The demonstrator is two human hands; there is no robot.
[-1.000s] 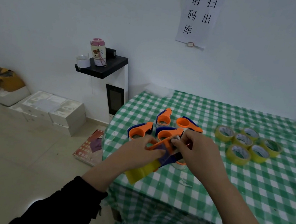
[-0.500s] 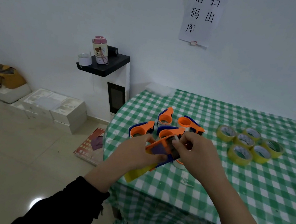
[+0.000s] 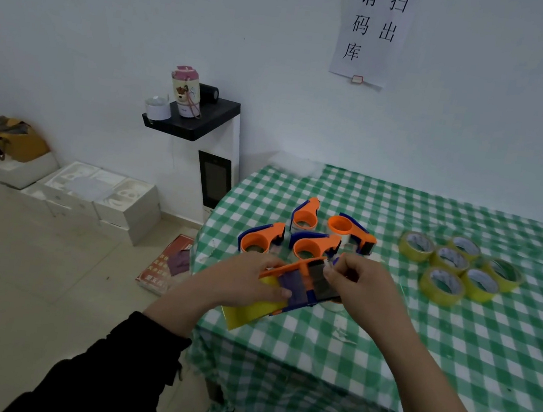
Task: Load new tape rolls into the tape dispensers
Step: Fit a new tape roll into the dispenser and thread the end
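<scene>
An orange-and-blue tape dispenser (image 3: 304, 284) is held above the front left of the green checked table (image 3: 451, 350). My left hand (image 3: 249, 282) grips its left end, where a strip of yellow tape (image 3: 249, 312) hangs out. My right hand (image 3: 361, 287) pinches the dispenser's right end near the blade. Several other orange dispensers (image 3: 307, 241) sit on the table just behind my hands. Several yellow tape rolls (image 3: 458, 268) lie grouped at the right.
A white cabinet with a black top (image 3: 202, 120) carrying a pink-lidded cup (image 3: 185, 90) stands left of the table. White foam boxes (image 3: 99, 193) and a red booklet (image 3: 169, 263) lie on the floor. A paper sign (image 3: 372, 29) hangs on the wall.
Both hands have turned the held dispenser a little, so its flat dark side faces up more. The yellow strip stays under my left hand. Nothing on the table has moved.
</scene>
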